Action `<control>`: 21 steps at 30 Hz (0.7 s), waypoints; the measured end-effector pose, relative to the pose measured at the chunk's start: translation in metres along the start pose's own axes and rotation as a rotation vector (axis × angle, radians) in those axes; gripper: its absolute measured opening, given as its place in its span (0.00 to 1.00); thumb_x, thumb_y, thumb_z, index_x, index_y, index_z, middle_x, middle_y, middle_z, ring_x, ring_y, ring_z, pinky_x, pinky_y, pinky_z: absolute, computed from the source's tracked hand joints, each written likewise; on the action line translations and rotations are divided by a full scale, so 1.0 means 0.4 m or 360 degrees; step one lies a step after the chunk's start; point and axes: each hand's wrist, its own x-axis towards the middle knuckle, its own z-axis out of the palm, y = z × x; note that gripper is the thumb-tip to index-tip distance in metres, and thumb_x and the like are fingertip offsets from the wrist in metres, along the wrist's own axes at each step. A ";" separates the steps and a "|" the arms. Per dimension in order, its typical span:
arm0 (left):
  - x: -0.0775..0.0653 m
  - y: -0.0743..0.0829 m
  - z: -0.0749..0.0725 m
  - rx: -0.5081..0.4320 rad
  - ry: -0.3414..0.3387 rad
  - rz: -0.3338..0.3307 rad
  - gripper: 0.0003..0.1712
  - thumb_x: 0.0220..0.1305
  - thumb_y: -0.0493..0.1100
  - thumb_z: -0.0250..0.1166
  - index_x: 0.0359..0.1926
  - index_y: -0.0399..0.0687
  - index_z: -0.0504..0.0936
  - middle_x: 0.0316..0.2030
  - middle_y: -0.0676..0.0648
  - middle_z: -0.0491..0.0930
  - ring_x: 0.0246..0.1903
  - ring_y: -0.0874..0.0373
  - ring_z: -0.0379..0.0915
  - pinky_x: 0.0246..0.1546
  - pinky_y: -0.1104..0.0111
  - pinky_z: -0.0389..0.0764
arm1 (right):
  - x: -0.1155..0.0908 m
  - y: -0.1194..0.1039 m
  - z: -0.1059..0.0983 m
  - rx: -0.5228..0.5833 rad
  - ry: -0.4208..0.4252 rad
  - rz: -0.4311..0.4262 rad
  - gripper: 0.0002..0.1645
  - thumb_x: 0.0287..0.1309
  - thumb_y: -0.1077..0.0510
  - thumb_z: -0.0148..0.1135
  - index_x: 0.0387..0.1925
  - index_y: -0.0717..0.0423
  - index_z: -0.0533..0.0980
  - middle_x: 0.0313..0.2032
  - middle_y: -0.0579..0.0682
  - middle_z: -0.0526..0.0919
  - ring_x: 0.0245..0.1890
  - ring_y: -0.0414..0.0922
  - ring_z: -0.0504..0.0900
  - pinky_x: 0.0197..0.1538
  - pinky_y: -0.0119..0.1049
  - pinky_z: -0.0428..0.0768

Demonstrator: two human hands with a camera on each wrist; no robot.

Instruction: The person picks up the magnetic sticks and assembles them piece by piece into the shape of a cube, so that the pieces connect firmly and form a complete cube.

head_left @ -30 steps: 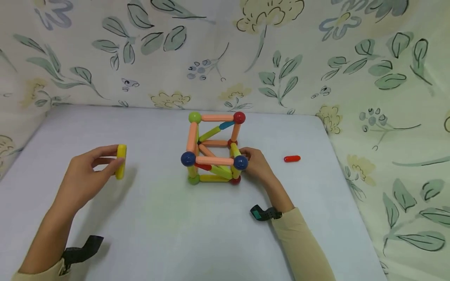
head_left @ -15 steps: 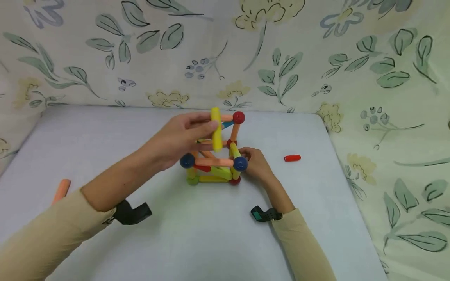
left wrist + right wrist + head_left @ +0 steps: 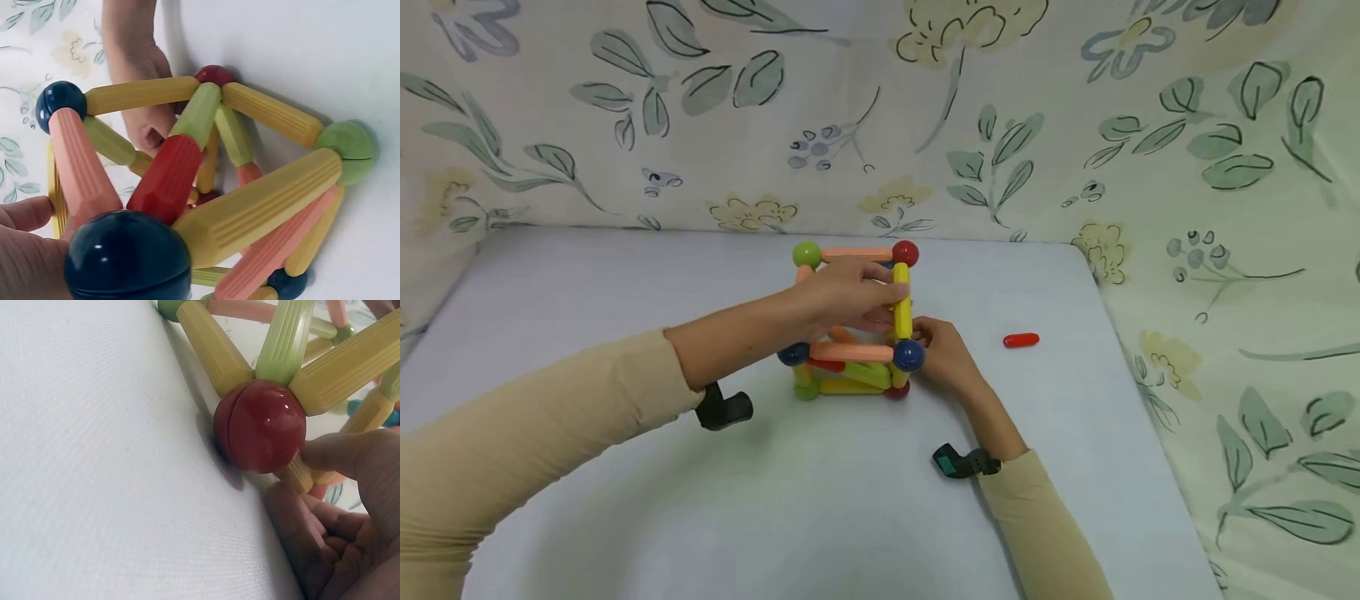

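Note:
A cube-like frame of rods and balls stands on the table, with a salmon rod (image 3: 852, 353) along its top front edge. My left hand (image 3: 850, 292) reaches over it and pinches a yellow rod (image 3: 902, 310) between thumb and fingers. That rod lies along the top right side, from the red ball (image 3: 906, 252) at the back to the blue ball (image 3: 908, 356) in front; whether both ends touch is unclear. Low on the right, my right hand (image 3: 947, 354) pinches a yellow rod (image 3: 294, 475) beside a bottom red ball (image 3: 262, 428). The left hand partly hides the frame's inside.
A loose red rod (image 3: 1021, 340) lies on the white table (image 3: 865, 492) to the right of my right hand. Floral cloth (image 3: 880, 108) hangs behind the table and covers its right side.
My left hand has carried the yellow rod from the far left across to the frame's top right side. The right hand stays at the lower right of the frame.

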 end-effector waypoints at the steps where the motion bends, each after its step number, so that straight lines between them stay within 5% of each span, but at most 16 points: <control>1: 0.002 -0.003 0.001 0.0019 -0.0012 -0.0003 0.33 0.79 0.49 0.63 0.76 0.41 0.68 0.58 0.41 0.84 0.54 0.48 0.87 0.56 0.59 0.86 | 0.001 0.001 0.000 -0.0010 0.0006 0.0002 0.28 0.69 0.49 0.70 0.60 0.64 0.80 0.41 0.57 0.84 0.38 0.49 0.77 0.42 0.35 0.78; 21: 0.017 -0.013 0.013 0.0057 -0.0054 -0.0018 0.34 0.80 0.52 0.62 0.77 0.42 0.68 0.55 0.40 0.84 0.50 0.48 0.88 0.59 0.57 0.85 | 0.003 0.016 0.003 0.0021 0.0003 -0.0023 0.28 0.69 0.51 0.70 0.62 0.63 0.79 0.41 0.57 0.84 0.39 0.49 0.78 0.44 0.34 0.79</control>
